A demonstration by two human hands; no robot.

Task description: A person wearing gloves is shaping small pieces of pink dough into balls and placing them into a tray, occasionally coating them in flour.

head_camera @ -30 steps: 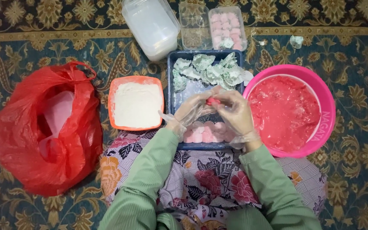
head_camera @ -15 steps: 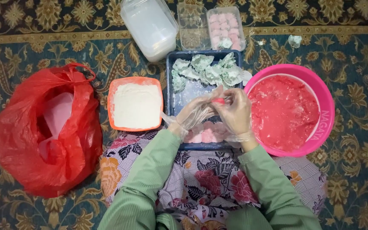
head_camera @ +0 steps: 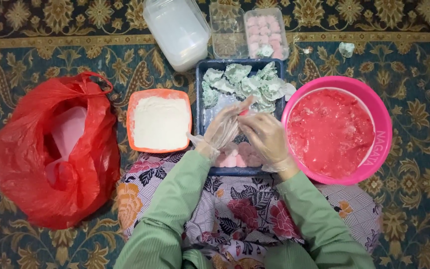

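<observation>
Red plastic bag (head_camera: 51, 149): lay on the patterned carpet (head_camera: 414, 55) at far left, its mouth open; it had not shifted from 1 second before.
Orange tub (head_camera: 159, 122): sat just right of the bag, filled with white flour, untouched between the pictures.
Clear lidded jar (head_camera: 177, 31): lay tilted at the far edge, where it had been.
Blue tray (head_camera: 202, 107): stood in the middle, with green-wrapped pieces (head_camera: 245, 84) at its far end and pale pink balls (head_camera: 237, 159) at its near end.
Left hand (head_camera: 223, 128): gloved in thin clear plastic, fingers curled half closed around a small pink-red piece (head_camera: 245, 112), which it pinched over the tray.
Right hand (head_camera: 267, 137): also gloved, fingers bent and pressed against the same piece from the right.
Change: both hands had risen slightly toward the far end of the tray, uncovering more of the pink balls; I judged the piece was being shaped.
Pink basin (head_camera: 374, 114): sat at right, holding red paste, unchanged.
Clear boxes (head_camera: 265, 32): stood beyond the tray, 1 holding pink balls.
</observation>
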